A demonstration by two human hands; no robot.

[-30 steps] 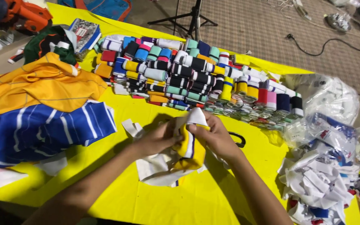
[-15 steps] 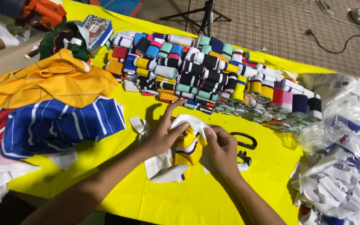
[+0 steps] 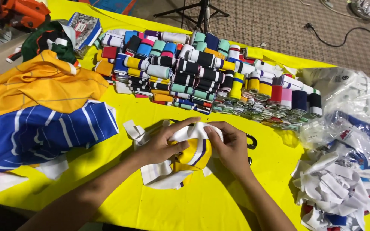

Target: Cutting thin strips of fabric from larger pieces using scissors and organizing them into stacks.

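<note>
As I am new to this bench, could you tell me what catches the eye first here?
The bright yellow table cover stands out, with a big stack of rolled striped bands along its far side. In the middle, the left hand and right hand grip a white and yellow band.

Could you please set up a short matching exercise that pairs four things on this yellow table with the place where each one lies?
Things:
1. striped knit piece
2. blue striped garment
3. rolled knit bands
4. clear plastic bags

Places:
A. at the table's right edge
B. stacked in rows across the far middle
C. between the left hand and the right hand
D. on the left, just below the orange garment

Pairs: 1-C, 2-D, 3-B, 4-A
</note>
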